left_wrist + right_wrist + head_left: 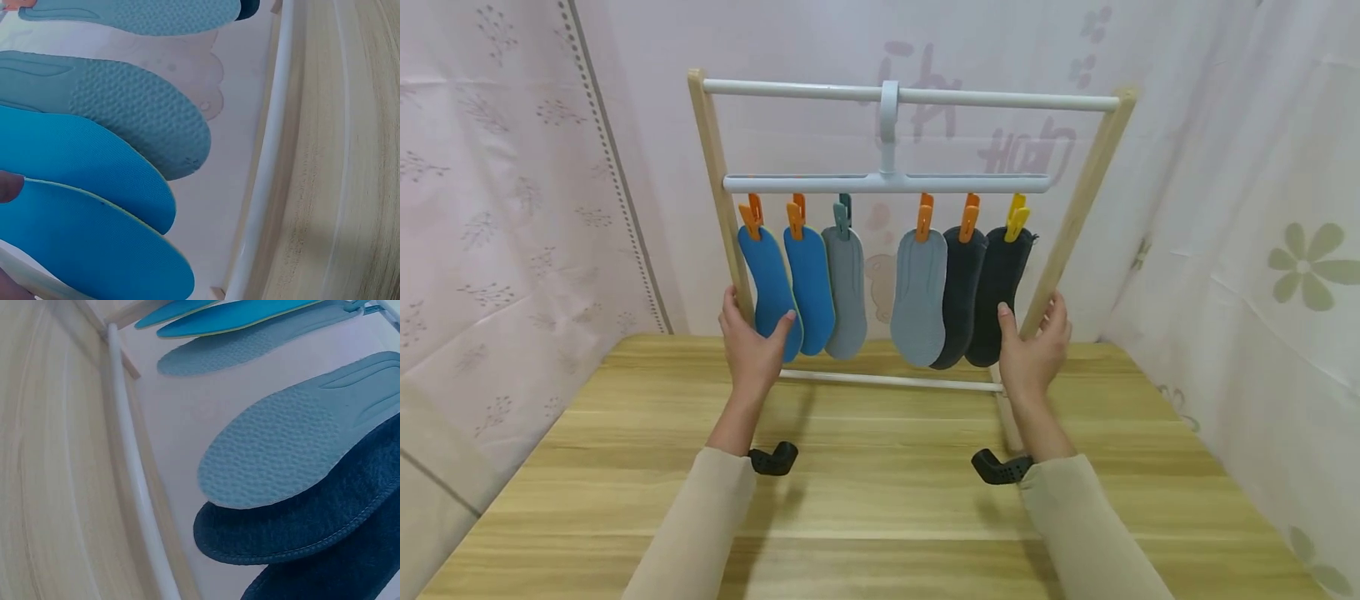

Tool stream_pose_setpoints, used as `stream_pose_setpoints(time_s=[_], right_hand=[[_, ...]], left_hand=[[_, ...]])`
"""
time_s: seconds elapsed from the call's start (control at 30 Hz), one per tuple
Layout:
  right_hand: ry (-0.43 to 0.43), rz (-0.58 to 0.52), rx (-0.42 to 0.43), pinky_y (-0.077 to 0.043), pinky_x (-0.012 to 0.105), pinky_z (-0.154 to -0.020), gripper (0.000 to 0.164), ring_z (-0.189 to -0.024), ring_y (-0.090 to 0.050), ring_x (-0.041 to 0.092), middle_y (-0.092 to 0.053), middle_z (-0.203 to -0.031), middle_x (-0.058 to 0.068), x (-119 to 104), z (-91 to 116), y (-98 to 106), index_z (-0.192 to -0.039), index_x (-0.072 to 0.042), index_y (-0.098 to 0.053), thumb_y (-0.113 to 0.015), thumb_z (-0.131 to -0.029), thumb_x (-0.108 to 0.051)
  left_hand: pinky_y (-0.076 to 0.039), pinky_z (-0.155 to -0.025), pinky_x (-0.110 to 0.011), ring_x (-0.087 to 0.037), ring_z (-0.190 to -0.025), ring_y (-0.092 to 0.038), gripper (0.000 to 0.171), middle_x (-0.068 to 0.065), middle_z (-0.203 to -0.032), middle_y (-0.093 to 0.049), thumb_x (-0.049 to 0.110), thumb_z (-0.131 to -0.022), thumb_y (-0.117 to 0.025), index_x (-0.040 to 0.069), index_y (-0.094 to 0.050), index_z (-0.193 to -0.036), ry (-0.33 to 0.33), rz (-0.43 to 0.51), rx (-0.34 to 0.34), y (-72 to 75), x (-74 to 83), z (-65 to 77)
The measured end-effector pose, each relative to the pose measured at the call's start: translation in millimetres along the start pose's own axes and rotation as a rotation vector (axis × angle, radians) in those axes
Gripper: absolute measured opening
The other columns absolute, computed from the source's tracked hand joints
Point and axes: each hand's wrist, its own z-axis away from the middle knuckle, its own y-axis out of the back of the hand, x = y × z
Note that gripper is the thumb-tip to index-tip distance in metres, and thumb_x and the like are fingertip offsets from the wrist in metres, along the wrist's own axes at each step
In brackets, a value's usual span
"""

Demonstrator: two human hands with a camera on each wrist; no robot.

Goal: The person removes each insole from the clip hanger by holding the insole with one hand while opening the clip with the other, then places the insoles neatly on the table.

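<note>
A wooden rack (1078, 200) with white crossbars stands on the table. On its top bar hangs a white hanger (887, 183), with several insoles clipped along it. My left hand (752, 354) holds the rack's left post, its thumb in front of a blue insole (771, 287). At the right post, my right hand (1033, 354) holds the wood, its thumb over the lower edge of a black insole (1000, 283). Between them hang another blue insole (87, 150), a grey insole (137, 112), a second grey insole (275, 450) and another black insole (281, 531).
Orange clips (795, 218), a grey-green clip (842, 221) and a yellow clip (1017, 221) pinch the insole tops. A white lower bar (887, 380) crosses near the wooden table (880, 492). Patterned curtains (512, 167) surround the table.
</note>
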Motion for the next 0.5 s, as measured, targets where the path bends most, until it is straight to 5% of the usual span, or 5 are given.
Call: stream_pose_setpoints(time_s=[0.5], right_hand=[[-0.054,-0.013,-0.156,-0.040,0.052,-0.117,0.078,-0.141,-0.046,0.035,-0.043,-0.154,0.016,-5,1,19,-0.158,-0.018,-0.034,-0.073,-0.093,-0.037]], left_hand=[[-0.029,-0.124,-0.053,-0.035,-0.152,-0.029,0.087,-0.013,-0.164,-0.025,0.037,-0.096,-0.068,0.019,-0.015,-0.163,0.037,0.121,-0.114,9.8,-15.7,1.3]])
